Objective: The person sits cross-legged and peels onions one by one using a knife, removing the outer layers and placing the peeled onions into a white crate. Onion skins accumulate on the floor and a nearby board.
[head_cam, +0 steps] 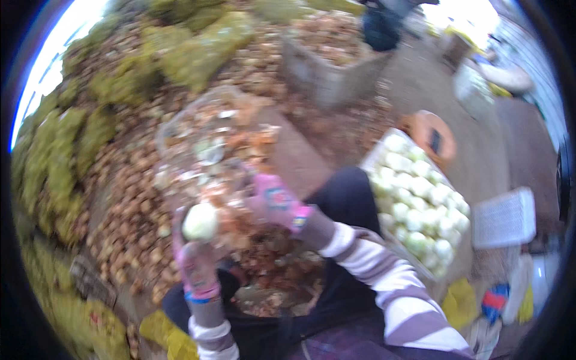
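My left hand (197, 263), in a pink glove, holds a peeled white onion (200, 221) low over the near edge of the work surface. My right hand (273, 199), gloved in the same pink, reaches over a heap of onion skins (243, 144) to the right of that onion. Its fingers are blurred, and I cannot tell whether anything is between them. The skins and scraps lie on a board (294, 153) in front of me. Beside my right knee, a crate (371, 150) holds many peeled white onions (418, 193).
Unpeeled onions (130, 225) cover the floor at left, with yellow-green mesh sacks (54, 157) around them. A large open sack (315, 76) of onions or skins stands ahead. At right are an orange stool (432, 137) bearing a dark object and a white plastic crate (504, 220).
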### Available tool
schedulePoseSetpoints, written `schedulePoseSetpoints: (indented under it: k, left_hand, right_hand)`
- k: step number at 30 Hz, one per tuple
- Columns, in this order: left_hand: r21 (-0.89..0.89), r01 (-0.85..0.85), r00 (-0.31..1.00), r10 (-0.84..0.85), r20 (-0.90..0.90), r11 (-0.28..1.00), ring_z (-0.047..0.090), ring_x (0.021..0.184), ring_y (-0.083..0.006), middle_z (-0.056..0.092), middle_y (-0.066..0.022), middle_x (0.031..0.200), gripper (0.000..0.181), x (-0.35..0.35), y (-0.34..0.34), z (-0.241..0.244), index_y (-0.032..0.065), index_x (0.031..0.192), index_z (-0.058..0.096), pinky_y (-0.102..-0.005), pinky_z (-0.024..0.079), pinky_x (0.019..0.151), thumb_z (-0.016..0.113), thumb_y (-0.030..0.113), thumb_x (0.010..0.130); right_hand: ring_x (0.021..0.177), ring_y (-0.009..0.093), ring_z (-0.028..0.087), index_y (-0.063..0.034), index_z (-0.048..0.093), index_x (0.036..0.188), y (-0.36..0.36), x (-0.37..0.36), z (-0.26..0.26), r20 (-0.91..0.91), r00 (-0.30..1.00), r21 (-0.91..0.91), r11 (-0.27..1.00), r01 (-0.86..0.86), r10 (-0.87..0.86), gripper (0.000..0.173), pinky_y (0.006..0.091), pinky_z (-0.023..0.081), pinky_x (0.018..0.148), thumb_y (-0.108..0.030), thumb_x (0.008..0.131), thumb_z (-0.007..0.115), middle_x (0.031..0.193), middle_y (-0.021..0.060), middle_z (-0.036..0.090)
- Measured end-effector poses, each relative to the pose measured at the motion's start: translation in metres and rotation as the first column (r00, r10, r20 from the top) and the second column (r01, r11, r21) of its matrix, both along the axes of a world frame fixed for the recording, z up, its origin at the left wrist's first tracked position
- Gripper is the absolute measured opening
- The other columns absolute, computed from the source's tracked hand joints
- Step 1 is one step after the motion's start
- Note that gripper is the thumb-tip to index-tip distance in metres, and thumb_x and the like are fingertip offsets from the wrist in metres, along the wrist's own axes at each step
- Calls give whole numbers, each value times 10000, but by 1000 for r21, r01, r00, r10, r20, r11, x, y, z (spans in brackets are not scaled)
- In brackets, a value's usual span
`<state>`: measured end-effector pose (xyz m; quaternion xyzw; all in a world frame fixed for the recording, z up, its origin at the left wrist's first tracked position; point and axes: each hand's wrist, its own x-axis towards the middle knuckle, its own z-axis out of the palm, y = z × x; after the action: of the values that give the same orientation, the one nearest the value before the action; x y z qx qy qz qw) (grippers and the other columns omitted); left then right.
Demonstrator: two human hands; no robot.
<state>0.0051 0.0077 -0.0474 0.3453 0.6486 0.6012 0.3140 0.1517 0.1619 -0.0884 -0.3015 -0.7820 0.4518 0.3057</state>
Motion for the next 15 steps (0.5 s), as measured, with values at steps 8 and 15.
schedulePoseSetpoints:
  k: [8, 15]
  left_hand:
    - [204, 182, 981, -165, -98, 962, 539, 1136, -243, 524, -129, 1235, 879, 55, 15, 10, -29, 1324, 425, -352, 433, 982, 810, 415, 670]
    - [86, 309, 940, -290, -179, 947, 569, 1118, -258, 561, -157, 1236, 748, 89, 22, 22, -24, 1307, 456, -367, 450, 962, 751, 218, 664]
  right_hand:
    - [765, 56, 524, -57, 464, 1340, -50, 34, 29, -528, 849, -636, 648, -419, 30, 694, 220, 438, 615, -456, 830, 714, 970, 16, 613]
    - [605, 78, 537, -42, 558, 1177, -59, 90, 56, -559, 812, -780, 438, -447, -169, 550, 223, 441, 525, -424, 822, 732, 842, 22, 619]
